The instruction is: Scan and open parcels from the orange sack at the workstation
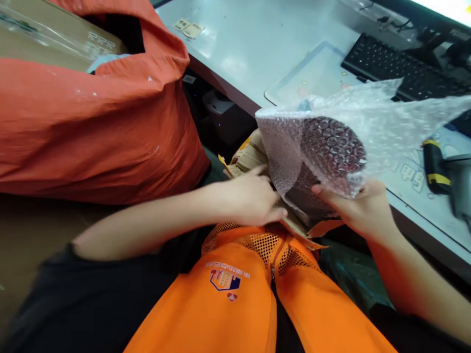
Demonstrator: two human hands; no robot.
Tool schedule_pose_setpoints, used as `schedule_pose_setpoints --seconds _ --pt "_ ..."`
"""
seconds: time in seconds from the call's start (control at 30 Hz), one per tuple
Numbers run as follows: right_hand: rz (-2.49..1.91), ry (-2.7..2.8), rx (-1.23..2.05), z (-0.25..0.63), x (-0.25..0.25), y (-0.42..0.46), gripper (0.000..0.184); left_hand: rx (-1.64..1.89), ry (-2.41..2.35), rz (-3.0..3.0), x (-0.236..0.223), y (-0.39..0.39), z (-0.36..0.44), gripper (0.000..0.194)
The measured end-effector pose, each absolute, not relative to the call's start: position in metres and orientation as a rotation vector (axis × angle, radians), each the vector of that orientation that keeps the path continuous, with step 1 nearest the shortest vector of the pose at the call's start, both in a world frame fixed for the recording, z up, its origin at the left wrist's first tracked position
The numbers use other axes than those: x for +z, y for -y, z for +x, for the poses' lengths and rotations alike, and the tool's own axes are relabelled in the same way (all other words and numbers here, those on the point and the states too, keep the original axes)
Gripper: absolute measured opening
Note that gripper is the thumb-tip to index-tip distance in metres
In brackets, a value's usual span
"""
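Observation:
A round, dark reddish-brown object in bubble wrap [333, 152] is tilted above my lap, its loose wrap [401, 117] trailing to the right. My right hand [362, 208] grips its lower right side, the thumb pressed on the wrap. Below and left of it is a torn-open cardboard package [252, 154] with ragged edges, close against my body. My left hand [255, 198] holds the package at its near left side; its fingertips are partly hidden. The lower end of the wrapped object reaches down to the package opening. What exactly is inside the wrap I cannot make out.
At the left stands a large orange-red bag [110, 132] with a taped cardboard box [55, 39] in it. Beyond is a white desk [235, 44] with a black keyboard [390, 63], a desk mat [305, 73] and a black-and-yellow handheld device [436, 166]. I wear an orange vest [206, 318].

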State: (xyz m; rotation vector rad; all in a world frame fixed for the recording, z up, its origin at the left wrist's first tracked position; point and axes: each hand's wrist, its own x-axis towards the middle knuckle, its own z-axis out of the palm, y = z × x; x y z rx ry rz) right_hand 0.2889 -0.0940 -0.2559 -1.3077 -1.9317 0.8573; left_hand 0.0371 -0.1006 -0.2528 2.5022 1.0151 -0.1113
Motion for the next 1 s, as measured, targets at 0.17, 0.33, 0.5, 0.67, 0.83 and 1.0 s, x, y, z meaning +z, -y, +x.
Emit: schedule_pose_setpoints --seconds 0.17,0.33,0.5,0.67,0.83,1.0 --pt "-1.268 1.940 0.994 0.280 -0.259 0.098 0.037 -0.475 -1.188 2.446 -0.237 0.075 0.031 0.045" --pt "-1.379 1.966 0.930 0.295 -0.246 0.106 0.041 -0.491 -1.283 2.632 -0.231 0.097 0.028 0.028" --pt "-1.369 2.055 0.980 0.300 -0.245 0.103 0.043 -0.118 -1.793 2.706 -0.227 0.093 -0.001 0.047" --pt "-1.456 2.151 1.143 0.288 -0.266 0.084 0.038 0.244 -1.976 2.597 -0.228 0.081 -0.021 0.038" --pt "-1.601 2.545 1.050 0.266 -0.281 0.051 0.040 0.316 -1.695 2.727 -0.240 0.088 -0.019 0.035" --pt "-1.878 2.955 0.500 0.220 -0.289 0.020 0.053 0.502 -1.470 2.914 -0.257 0.085 -0.031 0.048"
